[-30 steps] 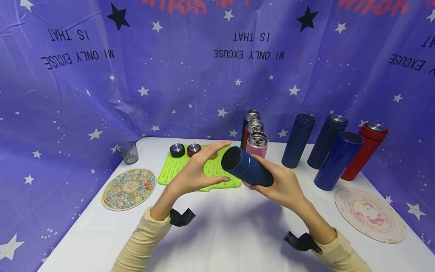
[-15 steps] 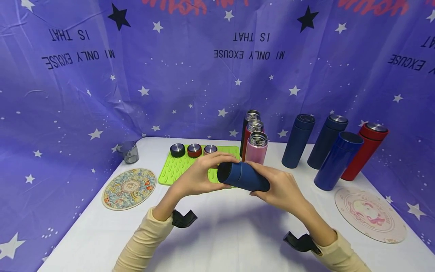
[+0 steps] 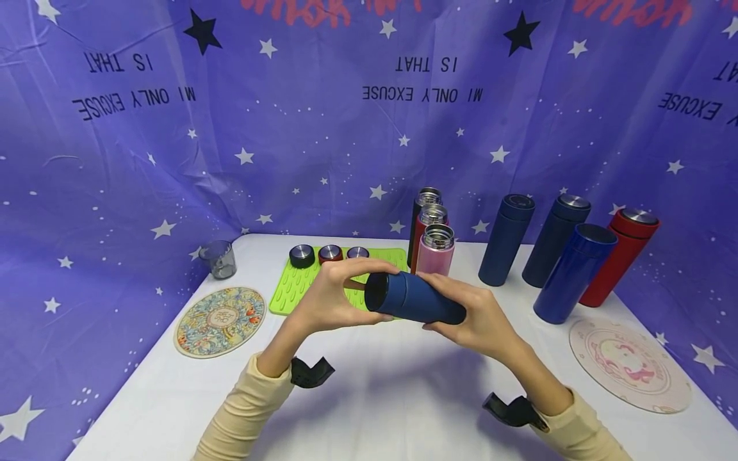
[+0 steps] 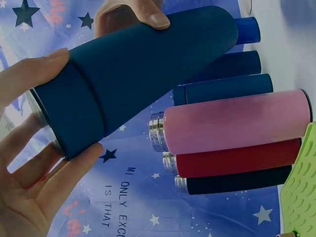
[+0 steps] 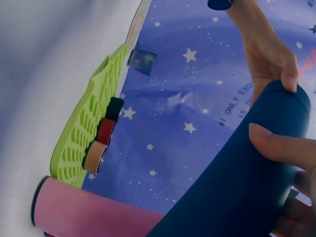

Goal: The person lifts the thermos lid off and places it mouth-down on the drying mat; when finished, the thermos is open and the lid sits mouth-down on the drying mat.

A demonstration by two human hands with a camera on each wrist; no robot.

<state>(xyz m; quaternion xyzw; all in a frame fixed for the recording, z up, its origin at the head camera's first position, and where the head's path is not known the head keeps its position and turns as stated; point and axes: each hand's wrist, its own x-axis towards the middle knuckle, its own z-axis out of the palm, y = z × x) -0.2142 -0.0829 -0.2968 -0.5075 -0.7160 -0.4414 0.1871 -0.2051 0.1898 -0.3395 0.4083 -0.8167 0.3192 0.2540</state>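
A dark blue thermos is held above the table, lying almost level with its lid end to the left. My right hand grips its body. At the other end, the fingers and thumb of my left hand pinch the lid, which sits on the bottle with a thin seam below it. Just behind stand three lidless thermoses: pink, red and black, their steel necks bare. Three lids, black, red and pink, rest on the green mat.
On the right stand capped thermoses: two dark blue ones, a glossy blue one and a red one. A pink round mat lies before them. At left are a patterned round mat and a grey glass.
My left hand has come to the thermos and taken hold of its lid. The thermos has tipped from slanted to nearly level, held by my right hand throughout.
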